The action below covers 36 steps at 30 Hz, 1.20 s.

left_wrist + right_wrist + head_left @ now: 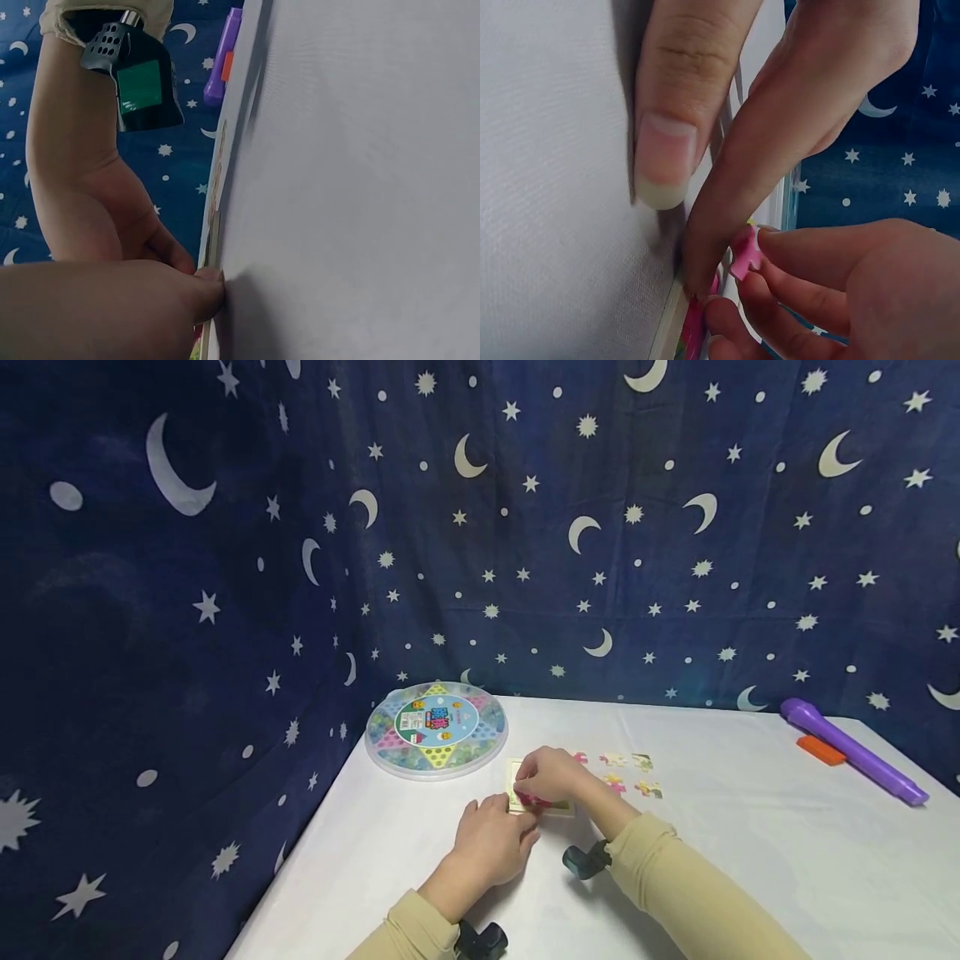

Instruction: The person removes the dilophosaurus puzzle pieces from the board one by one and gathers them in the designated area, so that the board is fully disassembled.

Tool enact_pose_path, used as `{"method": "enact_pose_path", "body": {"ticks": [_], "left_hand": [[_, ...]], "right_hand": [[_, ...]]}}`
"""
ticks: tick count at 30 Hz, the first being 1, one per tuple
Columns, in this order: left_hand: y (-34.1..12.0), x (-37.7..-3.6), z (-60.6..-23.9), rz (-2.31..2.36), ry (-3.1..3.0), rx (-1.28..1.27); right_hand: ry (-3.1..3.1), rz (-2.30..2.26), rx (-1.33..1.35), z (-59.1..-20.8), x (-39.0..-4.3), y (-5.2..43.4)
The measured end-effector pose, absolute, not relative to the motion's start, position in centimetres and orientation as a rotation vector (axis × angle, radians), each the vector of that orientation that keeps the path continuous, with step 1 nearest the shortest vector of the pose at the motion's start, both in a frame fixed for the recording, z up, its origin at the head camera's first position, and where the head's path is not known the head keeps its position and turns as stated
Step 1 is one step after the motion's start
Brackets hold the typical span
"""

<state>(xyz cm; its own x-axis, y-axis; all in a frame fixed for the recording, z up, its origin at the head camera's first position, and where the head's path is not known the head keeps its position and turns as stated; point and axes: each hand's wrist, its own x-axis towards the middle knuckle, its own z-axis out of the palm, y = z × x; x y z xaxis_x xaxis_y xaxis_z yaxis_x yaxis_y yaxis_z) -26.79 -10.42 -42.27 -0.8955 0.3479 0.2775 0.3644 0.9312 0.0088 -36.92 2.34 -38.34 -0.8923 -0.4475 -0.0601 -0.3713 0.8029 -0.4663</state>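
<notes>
A small puzzle tray [513, 768] with a pale frame lies on the white table, partly covered by both hands. Between thumb and fingertips, my right hand [551, 774] pinches a pink puzzle piece [744, 256], held just over the tray in the right wrist view. My left hand [489, 843] rests at the tray's lower left corner, its thumb and fingers touching the frame's edge. Pink and green pieces show inside the tray, beneath the right hand. Several loose puzzle pieces [648, 790] lie in rows to the right of the tray.
A round Chinese checkers box [437, 727] with a clear rim sits at the back left. At the far right lie a purple stick-shaped toy [855, 750] and an orange block [821, 750]. A dark blue star-and-moon curtain [540, 527] hangs behind and left of the table.
</notes>
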Motion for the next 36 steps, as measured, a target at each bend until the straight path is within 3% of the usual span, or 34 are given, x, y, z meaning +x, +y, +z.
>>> {"method": "enact_pose_path", "body": {"ticks": [15,36], "left_hand": [[-9.9,-26.8,-42.3,-0.046,-2.761,-0.554],[-10.1,-26.9,-42.9,-0.192,-2.663,-0.528]], "right_hand": [[2.660,-0.983,-0.558,-37.9,-37.2,4.3],[2.695,-0.981,-0.349,-38.3,-36.6,13.0]]}}
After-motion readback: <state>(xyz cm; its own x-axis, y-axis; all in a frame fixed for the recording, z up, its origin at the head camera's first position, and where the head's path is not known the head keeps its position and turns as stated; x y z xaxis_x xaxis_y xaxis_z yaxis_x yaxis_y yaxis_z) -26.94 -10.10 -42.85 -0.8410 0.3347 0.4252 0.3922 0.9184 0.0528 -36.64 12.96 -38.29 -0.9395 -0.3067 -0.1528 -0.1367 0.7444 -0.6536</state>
